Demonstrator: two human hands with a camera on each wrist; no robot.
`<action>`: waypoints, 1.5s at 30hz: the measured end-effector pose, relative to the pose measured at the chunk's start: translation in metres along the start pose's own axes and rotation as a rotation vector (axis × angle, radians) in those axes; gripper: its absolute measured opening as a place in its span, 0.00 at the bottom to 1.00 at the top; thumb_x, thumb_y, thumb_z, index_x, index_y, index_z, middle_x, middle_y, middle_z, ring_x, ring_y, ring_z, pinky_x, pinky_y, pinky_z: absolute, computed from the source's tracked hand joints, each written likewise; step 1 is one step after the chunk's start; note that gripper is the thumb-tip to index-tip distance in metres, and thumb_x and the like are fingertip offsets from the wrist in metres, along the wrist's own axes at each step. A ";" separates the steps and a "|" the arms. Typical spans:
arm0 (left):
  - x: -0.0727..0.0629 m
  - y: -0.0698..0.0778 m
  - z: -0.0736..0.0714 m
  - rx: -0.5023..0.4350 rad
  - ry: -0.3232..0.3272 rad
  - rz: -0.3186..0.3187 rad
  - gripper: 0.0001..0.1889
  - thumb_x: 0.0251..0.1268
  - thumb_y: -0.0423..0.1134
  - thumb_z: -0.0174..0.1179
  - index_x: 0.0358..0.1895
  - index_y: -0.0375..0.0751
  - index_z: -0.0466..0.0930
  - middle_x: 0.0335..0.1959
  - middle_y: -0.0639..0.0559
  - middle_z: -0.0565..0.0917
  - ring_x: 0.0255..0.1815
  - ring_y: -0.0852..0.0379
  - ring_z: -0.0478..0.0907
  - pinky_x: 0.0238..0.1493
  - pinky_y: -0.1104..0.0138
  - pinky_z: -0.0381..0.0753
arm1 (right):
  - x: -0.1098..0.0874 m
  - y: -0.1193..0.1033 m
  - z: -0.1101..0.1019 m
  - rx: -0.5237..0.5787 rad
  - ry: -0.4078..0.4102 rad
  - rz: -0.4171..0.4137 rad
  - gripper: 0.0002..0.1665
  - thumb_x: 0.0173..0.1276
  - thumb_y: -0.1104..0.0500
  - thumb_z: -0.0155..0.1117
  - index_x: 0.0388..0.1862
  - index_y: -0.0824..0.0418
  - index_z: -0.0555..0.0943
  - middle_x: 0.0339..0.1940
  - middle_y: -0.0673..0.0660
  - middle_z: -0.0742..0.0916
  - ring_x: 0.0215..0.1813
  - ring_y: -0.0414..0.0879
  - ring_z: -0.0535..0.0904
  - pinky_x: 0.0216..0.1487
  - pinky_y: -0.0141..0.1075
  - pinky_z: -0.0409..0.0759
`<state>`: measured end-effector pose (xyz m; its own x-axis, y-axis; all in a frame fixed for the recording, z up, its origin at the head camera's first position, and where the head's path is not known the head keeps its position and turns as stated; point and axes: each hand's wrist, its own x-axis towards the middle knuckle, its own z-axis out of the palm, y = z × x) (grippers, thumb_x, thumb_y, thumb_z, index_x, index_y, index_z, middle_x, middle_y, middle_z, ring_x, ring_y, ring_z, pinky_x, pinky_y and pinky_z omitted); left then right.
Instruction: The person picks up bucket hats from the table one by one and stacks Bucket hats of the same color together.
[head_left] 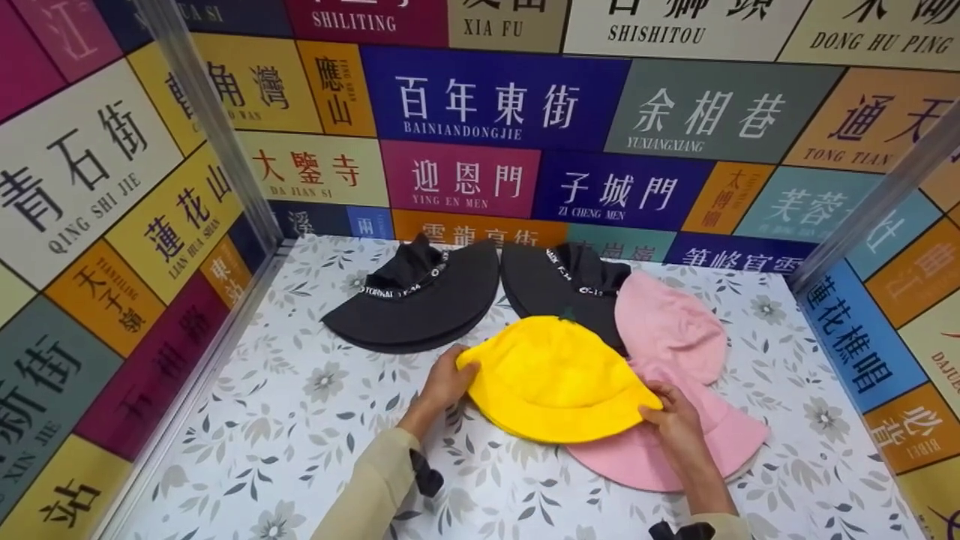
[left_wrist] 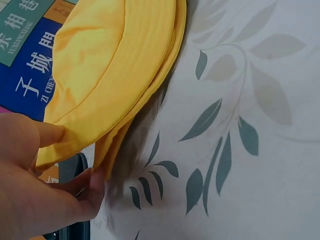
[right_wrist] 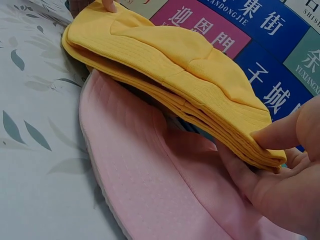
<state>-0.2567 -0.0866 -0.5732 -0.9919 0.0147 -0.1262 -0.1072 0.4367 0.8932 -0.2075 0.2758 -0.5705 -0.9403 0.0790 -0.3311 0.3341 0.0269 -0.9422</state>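
Observation:
A yellow bucket hat [head_left: 555, 382] with a small green stem on its crown is held between both hands, flattened, above the table. My left hand [head_left: 450, 379] pinches the brim at its left end; in the left wrist view the thumb lies on top and the fingers beneath. At the other end my right hand [head_left: 675, 420] pinches the folded brim layers, thumb above, as the right wrist view shows. Under and beside the yellow hat lies a pink bucket hat [head_left: 720, 427], partly covered. Another pink hat part [head_left: 671, 326] shows behind it.
Two black hats with white lettered bands, one at left [head_left: 420, 307] and one at right [head_left: 525, 292], lie at the back. The right one is partly covered. The table [head_left: 247, 427] has a leaf-patterned cover. Sign-printed walls [head_left: 495, 97] enclose the back and sides.

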 end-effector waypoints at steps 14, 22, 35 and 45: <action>-0.007 -0.003 0.002 -0.001 -0.029 -0.090 0.18 0.73 0.36 0.56 0.61 0.33 0.74 0.58 0.38 0.81 0.54 0.48 0.80 0.60 0.56 0.79 | -0.001 0.001 0.006 -0.097 -0.025 -0.009 0.32 0.81 0.59 0.48 0.80 0.59 0.57 0.78 0.59 0.66 0.56 0.33 0.76 0.57 0.19 0.76; -0.006 -0.011 -0.001 -0.233 0.072 -0.191 0.19 0.65 0.32 0.62 0.59 0.32 0.80 0.55 0.38 0.83 0.47 0.53 0.83 0.50 0.65 0.84 | -0.001 -0.001 0.009 -0.176 -0.006 0.006 0.32 0.82 0.49 0.45 0.79 0.59 0.60 0.76 0.62 0.70 0.56 0.38 0.76 0.53 0.19 0.77; -0.019 -0.015 0.004 -0.471 -0.075 -0.272 0.28 0.68 0.35 0.58 0.71 0.38 0.66 0.45 0.45 0.83 0.24 0.61 0.77 0.24 0.72 0.78 | -0.005 -0.003 0.016 -0.142 0.074 0.063 0.31 0.79 0.49 0.53 0.77 0.58 0.65 0.75 0.62 0.71 0.50 0.35 0.79 0.52 0.23 0.81; -0.024 -0.020 0.015 -0.867 -0.031 -0.287 0.27 0.64 0.36 0.62 0.65 0.32 0.70 0.56 0.45 0.81 0.51 0.57 0.81 0.57 0.66 0.81 | -0.005 0.002 0.022 -0.041 0.029 0.044 0.34 0.75 0.52 0.60 0.74 0.63 0.66 0.61 0.54 0.82 0.46 0.36 0.83 0.51 0.26 0.83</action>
<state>-0.2294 -0.0825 -0.5940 -0.9182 0.0393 -0.3942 -0.3758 -0.4011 0.8354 -0.2036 0.2535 -0.5723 -0.9226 0.1093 -0.3700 0.3780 0.0639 -0.9236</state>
